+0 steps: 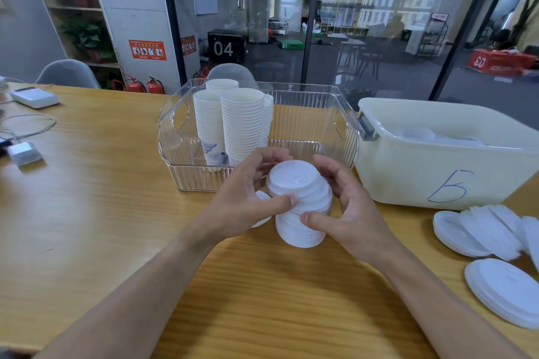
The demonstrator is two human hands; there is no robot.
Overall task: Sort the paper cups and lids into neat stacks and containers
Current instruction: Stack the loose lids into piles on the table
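Note:
A leaning stack of white lids (pixel 300 201) stands on the wooden table (pixel 102 213) in front of me. My left hand (pixel 245 195) grips its left side, fingers curled behind it and thumb across the front. My right hand (pixel 347 204) grips the right side, its thumb pressing lower on the stack. Behind them is a clear ribbed bin (pixel 309 125) holding tall stacks of white paper cups (pixel 233 122). One lid (pixel 262 213) lies partly hidden under my left hand.
A cream tub (pixel 437 172) marked with a blue letter stands at right with lids inside. More loose lids (pixel 484 230) and a lid pile (pixel 507 291) lie at the right edge. White devices (pixel 35 97) and cables sit far left. Grey chairs and a glass wall are behind.

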